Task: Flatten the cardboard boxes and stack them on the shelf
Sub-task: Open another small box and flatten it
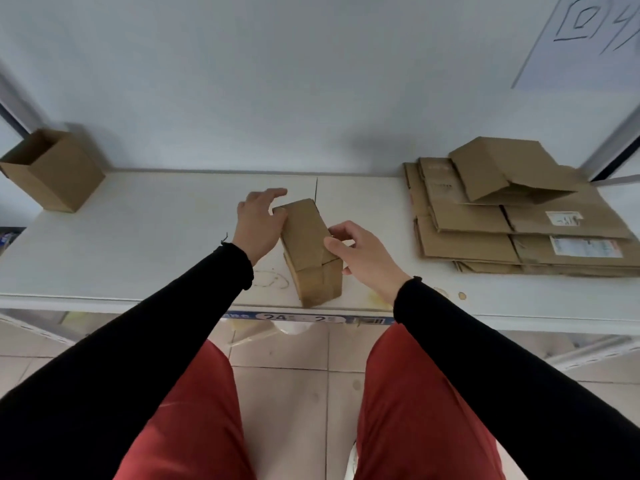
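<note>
White shelf (pixel 156 244) against a pale wall, tiled floor below, red trousers and black sleeves in the foreground. Out on the far left, an open box (pixel 52 169) standing upright, not yet flattened. Over on the right, a stack of flattened boxes (pixel 485 237), with one half-collapsed box (pixel 502 174) perched on top, sprung up at an angle.

Dead centre, near the front edge of the shelf: a small cardboard box (pixel 310 249), long and narrow, still holding its shape. Looks light, empty by the way it sits, and thin-walled; stiff along the creases but likely to give under a firm squeeze across opposite corners. Dry and not slippery, by the look of it. Best purchase probably at the ends, where the flaps fold.

Left hand (pixel 258 225) laid against the far left end, fingers fairly straight and spread, thumb touching the end face, bracing rather than gripping. Right hand (pixel 363 256) at the near right side, fingers curled, thumb and fingertips pinching the top edge beside a flap seam. Next, probably, popping that near flap loose.
</note>
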The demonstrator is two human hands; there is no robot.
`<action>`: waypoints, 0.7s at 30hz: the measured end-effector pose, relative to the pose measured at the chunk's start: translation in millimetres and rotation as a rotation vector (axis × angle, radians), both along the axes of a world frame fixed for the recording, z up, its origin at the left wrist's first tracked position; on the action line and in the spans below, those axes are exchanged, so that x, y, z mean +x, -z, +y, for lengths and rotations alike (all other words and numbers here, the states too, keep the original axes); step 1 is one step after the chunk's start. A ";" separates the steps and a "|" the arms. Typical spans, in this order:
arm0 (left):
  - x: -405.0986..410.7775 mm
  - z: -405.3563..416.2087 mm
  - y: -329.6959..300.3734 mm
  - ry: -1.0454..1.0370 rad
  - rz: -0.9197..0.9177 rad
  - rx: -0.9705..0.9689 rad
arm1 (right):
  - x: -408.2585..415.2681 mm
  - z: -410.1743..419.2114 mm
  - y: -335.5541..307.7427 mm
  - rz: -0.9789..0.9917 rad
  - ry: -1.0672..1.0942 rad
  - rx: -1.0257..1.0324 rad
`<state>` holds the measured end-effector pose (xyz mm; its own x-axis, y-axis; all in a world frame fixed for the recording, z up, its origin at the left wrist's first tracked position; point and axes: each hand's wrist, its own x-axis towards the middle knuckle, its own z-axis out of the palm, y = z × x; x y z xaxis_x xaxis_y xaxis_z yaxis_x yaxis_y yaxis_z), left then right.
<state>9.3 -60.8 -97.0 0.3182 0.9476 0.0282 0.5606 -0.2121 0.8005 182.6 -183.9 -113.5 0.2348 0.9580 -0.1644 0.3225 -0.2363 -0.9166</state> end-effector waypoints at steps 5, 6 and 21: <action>-5.9 -10.7 -14.6 0.472 0.442 0.264 | 6.3 12.4 -13.4 -0.383 -0.011 0.019; -8.0 -12.9 -14.7 0.482 0.530 0.301 | 5.4 15.8 -17.3 -0.347 -0.018 -0.005; 2.1 -15.3 -21.8 0.196 0.830 0.144 | -9.9 11.9 -9.3 0.460 0.019 -0.154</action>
<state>11.3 -76.2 -75.2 0.4461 0.8787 -0.1700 0.8948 -0.4338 0.1058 172.8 -172.0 -104.2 0.1212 0.9106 -0.3950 -0.1137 -0.3826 -0.9169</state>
